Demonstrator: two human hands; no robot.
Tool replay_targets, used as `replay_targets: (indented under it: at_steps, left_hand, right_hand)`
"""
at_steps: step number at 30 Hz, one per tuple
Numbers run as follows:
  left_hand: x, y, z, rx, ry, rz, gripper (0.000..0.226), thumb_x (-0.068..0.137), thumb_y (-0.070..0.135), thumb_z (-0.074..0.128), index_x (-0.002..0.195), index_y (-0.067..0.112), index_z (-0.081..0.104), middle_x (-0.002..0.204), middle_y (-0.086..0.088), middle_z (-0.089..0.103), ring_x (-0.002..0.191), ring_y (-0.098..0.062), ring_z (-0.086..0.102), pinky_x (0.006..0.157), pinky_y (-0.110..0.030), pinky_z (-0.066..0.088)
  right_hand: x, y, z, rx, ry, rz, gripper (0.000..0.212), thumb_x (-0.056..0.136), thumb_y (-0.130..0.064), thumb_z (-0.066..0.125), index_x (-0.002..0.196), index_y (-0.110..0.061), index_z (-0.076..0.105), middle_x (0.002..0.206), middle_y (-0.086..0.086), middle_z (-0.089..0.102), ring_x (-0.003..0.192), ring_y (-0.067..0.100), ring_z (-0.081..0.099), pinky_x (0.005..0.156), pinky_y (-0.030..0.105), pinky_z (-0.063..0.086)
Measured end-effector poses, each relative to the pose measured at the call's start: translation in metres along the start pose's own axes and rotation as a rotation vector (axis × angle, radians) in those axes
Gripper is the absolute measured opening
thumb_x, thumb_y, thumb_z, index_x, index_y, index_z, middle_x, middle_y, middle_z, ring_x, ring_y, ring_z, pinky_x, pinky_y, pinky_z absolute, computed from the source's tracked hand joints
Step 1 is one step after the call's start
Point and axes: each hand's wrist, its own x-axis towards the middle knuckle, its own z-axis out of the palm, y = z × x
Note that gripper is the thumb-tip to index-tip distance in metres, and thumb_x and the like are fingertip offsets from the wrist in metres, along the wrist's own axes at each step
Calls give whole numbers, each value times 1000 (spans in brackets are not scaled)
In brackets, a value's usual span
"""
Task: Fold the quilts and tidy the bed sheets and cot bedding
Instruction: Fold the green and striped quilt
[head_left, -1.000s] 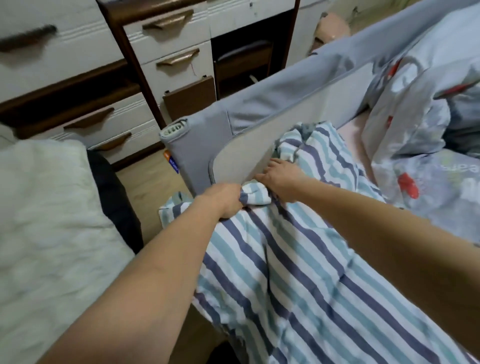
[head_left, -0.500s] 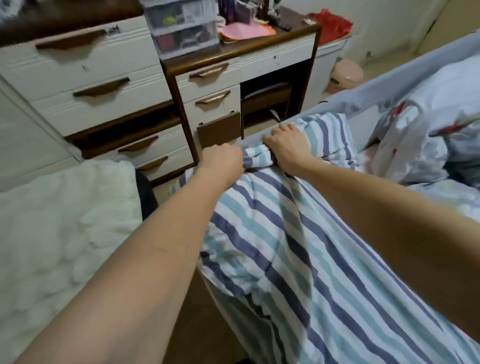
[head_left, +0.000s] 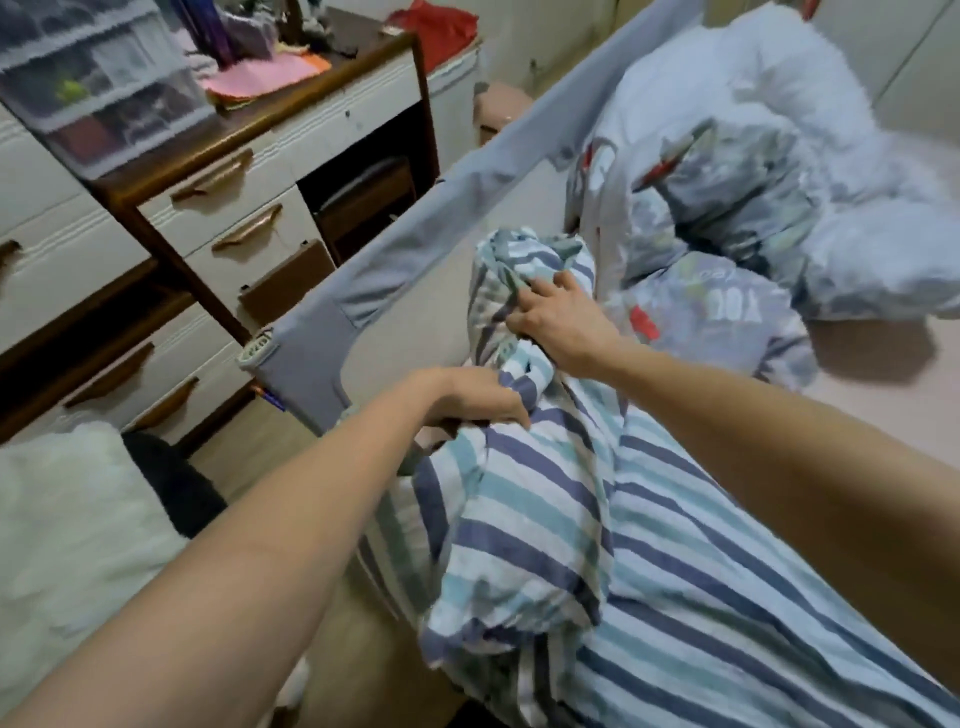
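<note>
In the head view, a blue-and-white striped quilt is seen bunched along the near edge of the bed, beside the grey fabric bed rail. A fold of it is clenched in the closed grip of the left hand. Farther up, the crumpled end is pressed and pinched by the right hand, fingers curled into the cloth. A printed grey quilt is heaped on the pink bed sheet beyond. A drawer desk is seen left of the rail.
</note>
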Motion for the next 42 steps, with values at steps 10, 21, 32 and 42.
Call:
replay_targets:
  at_steps: [10,21,32,42]
  left_hand:
    - [-18,215,264,322,15,354,67,88,28,57,139,-8,32,77,-1,49,70,-15,47,53,-12,32]
    - [54,281,402,753,200,547,59,91,35,56,143,13,36,139,-14,49,122,-32,49,98,-41,44]
    - [80,228,486,1163,58,762,91,85,71,41,151,32,-7,161,-3,-11,147,-36,-8,110,-66,2]
    - [53,201,500,1498,-99,1137,71,97,53,32,153,27,-3,160,-4,-12,146,-34,-12,111,-66,-1]
  right_hand:
    - [-335,120,14,-89,-113,285,30,98,-22,40,122,-20,57,120,4,58,113,28,47,85,41,34]
    - [-592,83,108,953,-276,1379,59,92,-43,57,138,-9,42,144,14,42,125,31,46,99,39,41]
    - [-621,-45,147,1559,-356,1673,126,64,-63,77,154,-15,2,160,7,16,144,29,23,117,43,24]
    - [-589,-143,145,1079,-44,1905,28,81,-22,60,108,-14,57,108,9,62,102,31,58,87,39,50]
